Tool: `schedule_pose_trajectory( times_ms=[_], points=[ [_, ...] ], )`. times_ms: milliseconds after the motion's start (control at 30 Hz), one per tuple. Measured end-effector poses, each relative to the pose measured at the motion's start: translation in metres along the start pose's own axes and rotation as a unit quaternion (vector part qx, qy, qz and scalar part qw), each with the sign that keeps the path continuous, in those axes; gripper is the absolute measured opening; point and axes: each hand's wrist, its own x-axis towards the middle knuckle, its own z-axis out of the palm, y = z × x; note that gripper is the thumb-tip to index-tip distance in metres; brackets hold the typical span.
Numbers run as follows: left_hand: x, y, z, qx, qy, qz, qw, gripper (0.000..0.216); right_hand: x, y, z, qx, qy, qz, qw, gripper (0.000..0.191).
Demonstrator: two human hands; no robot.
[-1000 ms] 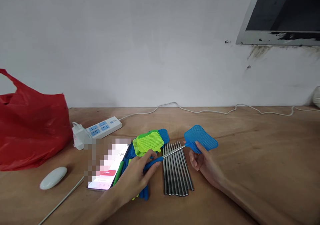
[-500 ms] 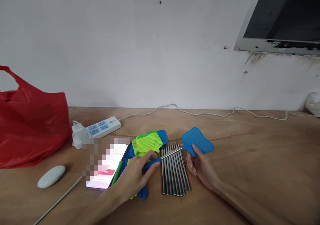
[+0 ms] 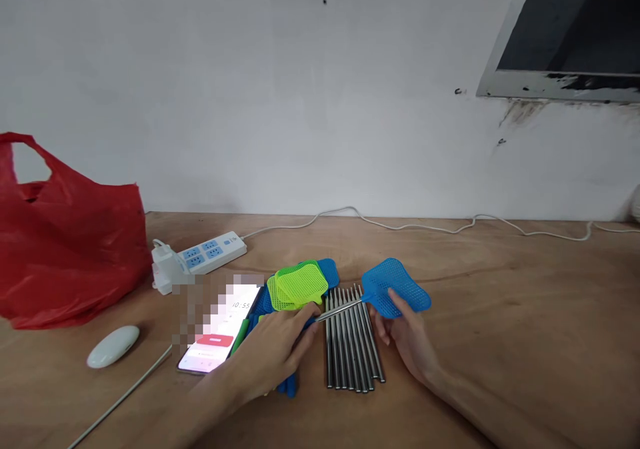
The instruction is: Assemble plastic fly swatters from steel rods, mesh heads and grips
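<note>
A blue fly swatter (image 3: 393, 282) with a metal rod is held across in front of me by both hands. My left hand (image 3: 285, 342) is closed round its blue handle end. The fingers of my right hand (image 3: 405, 329) pinch the lower edge of its mesh head. Beneath the rod lies a row of several metal rods (image 3: 351, 349), side by side on the table. Green, yellow-green and blue swatter heads (image 3: 301, 284) are piled just beyond my left hand. Under that hand, green and blue handles (image 3: 241, 336) are partly hidden.
Left of the pile lies a lit phone (image 3: 215, 342), partly pixelated. A white power strip (image 3: 215, 252) with a plugged-in adapter is behind it, its cord (image 3: 400, 226) running along the wall. A white oval object (image 3: 114, 346) and a red plastic bag (image 3: 75, 249) are at far left.
My left hand has slid slightly up the handle toward the rod, covering more of the blue grip. The view has shifted a little to the left.
</note>
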Motion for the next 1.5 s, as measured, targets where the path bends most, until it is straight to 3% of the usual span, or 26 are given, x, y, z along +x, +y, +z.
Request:
schedule_pose_trajectory(
  times_ms=[133, 233, 300, 367, 467, 533, 567, 667, 800, 933, 1167, 1500],
  points=[
    [0.0, -0.007, -0.003, 0.0, 0.007, -0.002, 1.0, 0.033, 0.021, -0.017, -0.023, -0.021, 0.125, -0.09, 0.988, 0.046],
    [-0.003, -0.014, -0.005, -0.004, 0.007, 0.016, 1.0, 0.033, 0.033, -0.039, -0.036, -0.084, 0.172, -0.137, 0.972, 0.043],
    [-0.005, -0.017, -0.006, 0.01, -0.005, 0.022, 1.0, 0.036, 0.03, -0.051, -0.033, -0.141, 0.17, -0.178, 0.959, 0.035],
    [-0.008, -0.017, -0.007, 0.036, -0.032, 0.02, 0.999, 0.039, 0.019, -0.059, -0.024, -0.222, 0.117, -0.225, 0.942, 0.025],
    [-0.01, -0.011, -0.009, 0.062, -0.073, 0.02, 0.995, 0.042, -0.006, -0.064, -0.005, -0.529, -0.057, -0.381, 0.756, 0.027],
    [-0.01, -0.006, -0.01, 0.07, -0.088, 0.022, 0.993, 0.041, -0.019, -0.064, 0.005, -0.606, -0.144, -0.437, 0.649, 0.028],
    [-0.01, -0.003, -0.011, 0.073, -0.091, 0.024, 0.993, 0.039, -0.024, -0.062, 0.008, -0.624, -0.166, -0.458, 0.611, 0.026],
    [-0.011, 0.007, -0.012, 0.079, -0.096, 0.031, 0.992, 0.034, -0.026, -0.056, 0.012, -0.649, -0.214, -0.496, 0.536, 0.017],
    [-0.013, 0.017, -0.014, 0.073, -0.1, 0.06, 0.99, 0.03, -0.025, -0.048, 0.01, -0.664, -0.233, -0.518, 0.486, 0.019],
    [-0.016, 0.019, -0.017, 0.017, -0.103, 0.095, 0.99, 0.032, -0.03, -0.049, 0.008, -0.656, -0.249, -0.521, 0.487, 0.021],
    [-0.028, 0.009, -0.026, -0.009, -0.109, 0.089, 0.99, 0.033, -0.04, -0.063, -0.002, -0.608, -0.242, -0.494, 0.572, 0.023],
    [-0.045, -0.005, -0.036, -0.032, -0.136, 0.048, 0.989, 0.036, -0.041, -0.064, -0.013, -0.589, -0.245, -0.448, 0.627, 0.027]
  ],
)
